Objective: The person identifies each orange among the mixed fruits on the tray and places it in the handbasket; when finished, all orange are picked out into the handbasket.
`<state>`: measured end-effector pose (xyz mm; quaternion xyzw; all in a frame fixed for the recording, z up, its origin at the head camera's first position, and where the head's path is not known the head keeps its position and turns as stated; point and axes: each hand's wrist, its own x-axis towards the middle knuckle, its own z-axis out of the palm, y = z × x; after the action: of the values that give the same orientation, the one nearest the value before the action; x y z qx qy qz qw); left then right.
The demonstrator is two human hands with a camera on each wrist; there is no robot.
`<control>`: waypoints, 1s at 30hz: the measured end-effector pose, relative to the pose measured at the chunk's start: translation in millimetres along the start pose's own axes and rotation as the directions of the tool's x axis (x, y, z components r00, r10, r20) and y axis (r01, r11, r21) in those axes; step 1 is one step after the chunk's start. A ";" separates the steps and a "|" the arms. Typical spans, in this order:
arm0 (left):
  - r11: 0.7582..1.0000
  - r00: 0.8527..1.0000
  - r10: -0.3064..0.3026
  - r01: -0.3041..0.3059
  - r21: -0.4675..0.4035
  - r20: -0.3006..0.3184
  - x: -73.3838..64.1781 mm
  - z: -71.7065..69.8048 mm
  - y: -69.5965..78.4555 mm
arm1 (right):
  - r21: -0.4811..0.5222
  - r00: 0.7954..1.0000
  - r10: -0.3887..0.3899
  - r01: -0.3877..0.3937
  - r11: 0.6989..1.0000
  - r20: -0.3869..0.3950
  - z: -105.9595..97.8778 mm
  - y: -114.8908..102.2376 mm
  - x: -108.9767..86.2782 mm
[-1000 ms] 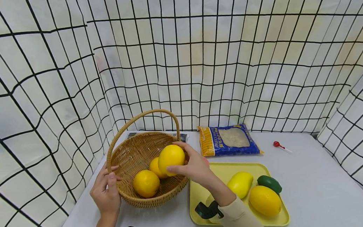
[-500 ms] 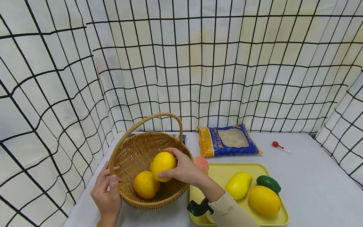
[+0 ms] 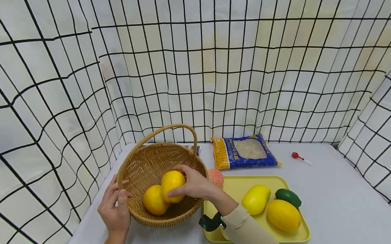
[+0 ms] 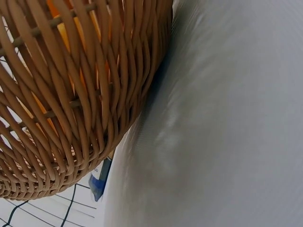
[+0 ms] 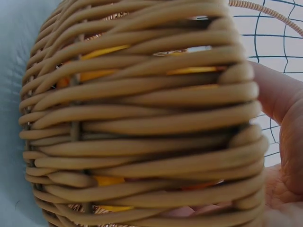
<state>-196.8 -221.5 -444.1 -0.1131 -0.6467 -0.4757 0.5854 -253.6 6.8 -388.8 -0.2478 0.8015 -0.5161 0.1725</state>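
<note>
In the head view, a brown wicker basket [image 3: 143, 159] with a tall handle stands on the left part of the table, its mouth tilted toward me. My left hand [image 3: 114, 209] grips its left rim near the handle's foot. Inside the basket, my right hand [image 3: 194, 182] holds a yellow orange [image 3: 172, 185] between thumb and fingers. Another orange [image 3: 155, 201] lies against it, lower left. Most of what lies behind the held orange is hidden. The left wrist view shows the basket's woven side [image 4: 85, 94]; in the right wrist view, wicker [image 5: 142, 104] covers most of the fruit.
Right of the basket is a yellow tray [image 3: 250, 180] bearing a yellow mango [image 3: 256, 199], a yellow oval fruit [image 3: 283, 215] and a dark green fruit [image 3: 288, 197]. A pink peach-like ball [image 3: 215, 177] sits beside the basket. Behind are a pasta bag [image 3: 246, 151] and a red lollipop [image 3: 296, 155].
My right hand has lowered the orange leftward and deeper into the basket, against the other one. An orange seen behind it earlier is now hidden. The left hand keeps its grip.
</note>
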 end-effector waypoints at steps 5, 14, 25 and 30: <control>1.000 1.000 -0.011 0.011 0.003 0.001 -2.4 -1.0 -5.6 | 0.013 1.000 -0.001 0.001 1.000 0.008 0.0 1.5 0.3; 1.000 1.000 -0.020 0.020 -0.008 0.009 -9.5 -4.4 -24.9 | 0.000 0.998 0.029 -0.029 1.000 0.061 -1.2 2.2 0.1; 1.000 1.000 -0.011 0.011 0.001 0.008 -9.8 -5.0 -24.9 | 0.065 0.998 -0.004 0.000 0.998 0.068 -0.9 4.1 -2.5; 1.000 1.000 -0.008 0.008 0.001 0.013 -9.6 -5.6 -24.8 | 0.048 0.998 -0.049 0.048 0.998 0.028 -0.3 5.7 -5.9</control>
<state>-207.8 -234.7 -465.2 -0.1133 -0.6513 -0.4770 0.5793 -250.2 12.4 -393.8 -0.2704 0.7803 -0.5353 0.1773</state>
